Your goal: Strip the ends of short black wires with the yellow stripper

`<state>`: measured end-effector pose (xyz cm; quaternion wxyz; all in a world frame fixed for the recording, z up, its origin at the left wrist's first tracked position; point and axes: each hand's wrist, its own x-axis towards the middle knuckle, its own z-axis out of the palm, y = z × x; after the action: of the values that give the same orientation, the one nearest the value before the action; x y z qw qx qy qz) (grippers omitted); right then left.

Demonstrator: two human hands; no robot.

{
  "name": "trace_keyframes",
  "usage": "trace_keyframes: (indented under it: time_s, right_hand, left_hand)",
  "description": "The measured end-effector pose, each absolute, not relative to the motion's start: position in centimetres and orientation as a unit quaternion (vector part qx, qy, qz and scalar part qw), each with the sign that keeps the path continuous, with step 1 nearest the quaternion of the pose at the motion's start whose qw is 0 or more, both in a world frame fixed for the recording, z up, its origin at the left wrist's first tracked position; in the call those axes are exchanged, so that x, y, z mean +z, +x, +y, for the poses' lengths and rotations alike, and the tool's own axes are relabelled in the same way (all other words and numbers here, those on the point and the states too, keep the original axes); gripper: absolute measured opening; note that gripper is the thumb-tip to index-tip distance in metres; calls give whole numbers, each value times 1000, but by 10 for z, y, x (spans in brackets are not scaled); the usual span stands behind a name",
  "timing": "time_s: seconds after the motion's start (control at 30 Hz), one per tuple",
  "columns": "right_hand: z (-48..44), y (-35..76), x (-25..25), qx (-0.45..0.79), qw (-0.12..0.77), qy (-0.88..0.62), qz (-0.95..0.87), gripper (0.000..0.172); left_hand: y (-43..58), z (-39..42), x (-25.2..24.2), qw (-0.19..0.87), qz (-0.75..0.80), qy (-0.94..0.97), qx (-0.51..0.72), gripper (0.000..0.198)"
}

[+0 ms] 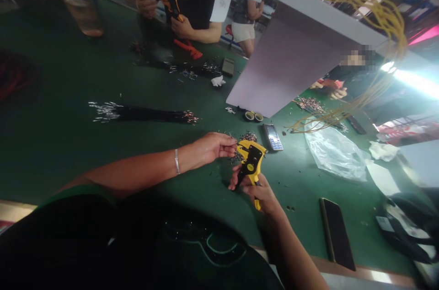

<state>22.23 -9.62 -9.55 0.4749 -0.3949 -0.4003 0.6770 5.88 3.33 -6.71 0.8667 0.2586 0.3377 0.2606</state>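
Black wire bundle (144, 114) lies ahead of the left hand (213, 149), fingers half-open just beside the stripper, any pinched wire too small to tell. Right hand (258, 195) clenches a yellow wire stripper (251, 162); wire clippings (247, 136) just ahead, mobile phone (273, 137) further right.

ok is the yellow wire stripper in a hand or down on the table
In hand: the right hand grips the yellow wire stripper by its handle.

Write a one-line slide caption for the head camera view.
Right hand grips yellow wire strippers beside the left hand, above wire clippings on a green workbench.
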Motion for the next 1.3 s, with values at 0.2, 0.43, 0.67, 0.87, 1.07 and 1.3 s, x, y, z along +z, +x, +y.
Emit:
trace_keyframes:
  time_s: [0.2, 0.43, 0.67, 0.87, 1.07, 1.3]
  right_hand:
    - [-98, 222, -96, 653, 478, -423, -409, 45]
    - [-98, 221, -99, 637, 481, -430, -422, 43]
    - [-100, 219, -105, 627, 490, -436, -420, 41]
    - [-102, 218, -107, 619, 497, -434, -427, 36]
    - [-105, 217, -107, 595, 496, -457, -437, 30]
    - [-106, 216, -109, 607, 505, -445, -422, 28]
  left_hand:
    - [59, 33, -66, 867, 340, 261, 254, 12]
    - [59, 33, -67, 869, 340, 253, 256, 7]
    - [56, 31, -62, 869, 327, 271, 255, 7]
    - [56, 32, -60, 860, 336, 286, 257, 7]
    - [56, 31, -58, 856, 333, 299, 258, 7]
    - [55, 32, -55, 845, 342, 314, 266, 7]
